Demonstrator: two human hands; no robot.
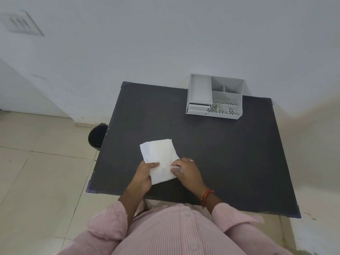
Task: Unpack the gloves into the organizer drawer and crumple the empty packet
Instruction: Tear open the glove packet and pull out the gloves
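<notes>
Head view: white packet (159, 161) lies well short of the organizer (215, 96), on the worktop (230, 153); left hand (144, 174) pins one edge, right hand (185, 171) fingers pinch the other; best peel slowly, steadying it.

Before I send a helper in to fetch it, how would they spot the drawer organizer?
On the dark table, look to the far right corner against the white wall. The grey plastic organizer stands there alone, split into open compartments with a small drawer at its front left.
</notes>
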